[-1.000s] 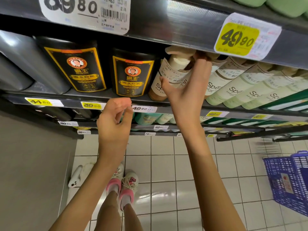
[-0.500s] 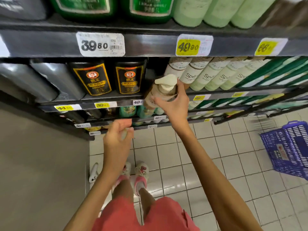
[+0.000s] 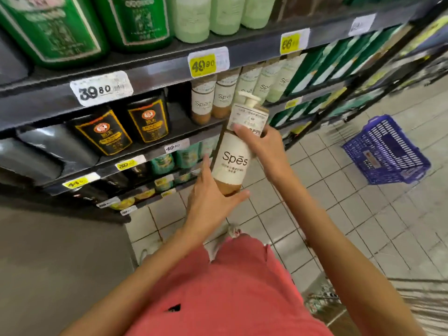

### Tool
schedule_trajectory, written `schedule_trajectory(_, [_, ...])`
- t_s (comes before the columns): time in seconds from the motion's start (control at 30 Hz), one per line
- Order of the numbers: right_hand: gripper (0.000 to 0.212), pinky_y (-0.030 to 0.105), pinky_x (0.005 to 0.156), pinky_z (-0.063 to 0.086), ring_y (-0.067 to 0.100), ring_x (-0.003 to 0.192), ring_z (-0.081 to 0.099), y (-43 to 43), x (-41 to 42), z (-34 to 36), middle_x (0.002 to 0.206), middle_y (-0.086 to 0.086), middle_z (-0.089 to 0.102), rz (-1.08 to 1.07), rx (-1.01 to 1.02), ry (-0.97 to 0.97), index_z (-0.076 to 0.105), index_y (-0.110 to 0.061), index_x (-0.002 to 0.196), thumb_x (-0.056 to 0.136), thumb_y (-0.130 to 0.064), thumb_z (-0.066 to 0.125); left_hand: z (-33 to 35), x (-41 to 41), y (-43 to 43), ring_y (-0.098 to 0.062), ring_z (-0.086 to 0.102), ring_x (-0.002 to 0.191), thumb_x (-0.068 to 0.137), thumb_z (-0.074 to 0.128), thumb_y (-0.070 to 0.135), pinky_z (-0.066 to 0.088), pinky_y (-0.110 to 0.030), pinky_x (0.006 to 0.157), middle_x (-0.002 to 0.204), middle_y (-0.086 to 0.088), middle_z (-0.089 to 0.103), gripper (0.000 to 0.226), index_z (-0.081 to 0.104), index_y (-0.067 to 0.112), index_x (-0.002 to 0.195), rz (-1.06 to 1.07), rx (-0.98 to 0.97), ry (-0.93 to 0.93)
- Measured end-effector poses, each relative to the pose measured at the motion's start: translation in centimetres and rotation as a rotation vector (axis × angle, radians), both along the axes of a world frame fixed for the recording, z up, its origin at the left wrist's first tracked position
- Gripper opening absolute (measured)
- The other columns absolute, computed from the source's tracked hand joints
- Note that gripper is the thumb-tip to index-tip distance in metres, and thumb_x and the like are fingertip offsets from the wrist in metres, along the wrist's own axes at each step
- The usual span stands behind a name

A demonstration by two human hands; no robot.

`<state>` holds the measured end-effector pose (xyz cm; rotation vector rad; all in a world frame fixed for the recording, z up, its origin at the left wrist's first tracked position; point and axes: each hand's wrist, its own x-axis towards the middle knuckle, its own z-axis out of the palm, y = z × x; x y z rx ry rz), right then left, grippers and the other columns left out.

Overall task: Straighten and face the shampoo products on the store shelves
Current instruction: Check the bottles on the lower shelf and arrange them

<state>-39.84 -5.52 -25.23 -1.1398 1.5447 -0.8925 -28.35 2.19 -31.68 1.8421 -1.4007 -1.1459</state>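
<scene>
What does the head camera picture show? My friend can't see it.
A person holds a Spes pump bottle before store shelves: the right hand grips its upper part, the left hand holds its base. More Spes bottles stand behind; a blue basket sits on the floor.

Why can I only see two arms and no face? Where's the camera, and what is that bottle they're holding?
The camera sits on the person's head and looks down, so you see what they see: their own arms, not their face. This is a shop aisle. The right hand grips the upper part of a cream Spes pump bottle, and the left hand cradles its bottom. The bottle is off the shelf, tilted, with its name facing us. Behind it, on the shelf, stand more Spes bottles, with black bottles to their left and green bottles one shelf up. Price tags stick to the shelf edges. A blue basket sits on the tiled floor.
</scene>
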Motion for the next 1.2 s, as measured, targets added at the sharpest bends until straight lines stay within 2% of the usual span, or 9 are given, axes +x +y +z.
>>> schedule_trajectory(0.3, [0.035,0.035,0.077,0.057,0.014,0.087,0.070,-2.4,-5.8,0.9,0.094,0.002,0.074,0.149,0.101,-0.103,0.067,-0.017,0.102,0.085,-0.048,0.063,2.1,-4.0,-2.6,-0.004,0.055,0.095,0.060,0.079,0.041,0.042,-0.020,0.069,0.106,0.016,0.058,0.074,0.040,0.033,0.122,0.018,-0.077,0.141])
schedule_trajectory(0.5, [0.080,0.050,0.107,0.035,0.037,0.122,0.049,-2.6,-10.2,-0.6,0.132,0.028,0.049,0.477,0.278,-1.039,0.045,-0.002,0.132,0.073,-0.048,0.073,4.1,-7.1,-2.9,-0.005,0.067,0.088,0.055,0.081,0.033,0.053,-0.018,0.071,0.094,0.012,0.073,0.067,0.052,0.026,0.114,-0.104,0.162,0.855])
schedule_trajectory(0.57, [0.077,0.049,0.105,0.038,0.038,0.120,0.052,-3.0,-11.1,-0.5,0.129,0.028,0.053,0.567,0.313,-1.134,0.049,0.002,0.130,0.072,-0.041,0.076,4.3,-7.6,-2.5,-0.017,0.069,0.087,0.034,0.090,0.046,0.057,-0.029,0.078,0.097,-0.002,0.073,0.090,0.061,0.016,0.113,-0.102,0.255,1.014])
schedule_trajectory(0.7, [0.078,0.051,0.108,0.031,0.038,0.120,0.044,-3.5,-11.0,-0.6,0.130,0.026,0.047,0.566,0.329,-0.990,0.046,0.001,0.130,0.072,-0.042,0.075,3.8,-7.8,-1.2,-0.026,0.068,0.096,0.049,0.086,0.050,0.054,-0.037,0.088,0.107,-0.012,0.070,0.066,0.072,0.018,0.104,-0.116,0.218,1.205])
schedule_trajectory(0.8, [0.051,0.042,0.101,0.043,0.027,0.108,0.057,-3.7,-10.1,-0.6,0.113,0.013,0.063,0.511,0.283,-0.823,0.055,-0.005,0.120,0.083,-0.040,0.053,3.1,-8.0,-0.5,-0.018,0.067,0.100,0.049,0.084,0.056,0.054,-0.029,0.085,0.110,-0.006,0.070,0.073,0.065,0.020,0.110,0.061,0.134,1.137])
schedule_trajectory(0.93, [0.041,0.033,0.092,0.053,0.018,0.098,0.066,-3.8,-9.5,0.1,0.103,0.008,0.070,0.445,0.213,-0.660,0.066,-0.008,0.106,0.080,-0.039,0.059,3.4,-9.2,-0.4,0.006,0.060,0.099,0.062,0.074,0.050,0.050,-0.014,0.083,0.114,0.016,0.063,0.062,0.048,0.032,0.115,0.121,-0.015,0.490])
schedule_trajectory(1.03, [0.036,0.027,0.076,0.056,0.015,0.090,0.069,-4.2,-9.3,0.3,0.095,0.006,0.072,0.383,0.205,-0.563,0.066,-0.005,0.108,0.085,-0.033,0.065,3.4,-11.0,-0.6,0.016,0.050,0.086,0.064,0.079,0.046,0.041,-0.003,0.063,0.096,0.028,0.052,0.064,0.040,0.035,0.114,0.215,-0.086,0.152])
schedule_trajectory(1.13, [0.036,0.028,0.076,0.056,0.015,0.093,0.069,-4.6,-10.0,0.7,0.097,0.004,0.072,0.426,0.296,-0.596,0.066,-0.010,0.107,0.083,-0.037,0.065,3.5,-11.1,-1.0,0.010,0.056,0.086,0.067,0.079,0.039,0.043,0.000,0.065,0.104,0.017,0.060,0.059,0.046,0.027,0.114,0.245,-0.073,0.289])
schedule_trajectory(1.2, [0.042,0.035,0.087,0.054,0.019,0.099,0.066,-4.9,-10.7,0.9,0.103,0.006,0.070,0.464,0.367,-0.685,0.064,-0.012,0.110,0.080,-0.041,0.061,4.1,-10.3,-0.8,0.000,0.065,0.092,0.068,0.072,0.033,0.048,-0.008,0.071,0.108,0.009,0.068,0.050,0.053,0.022,0.113,0.182,-0.019,0.635])
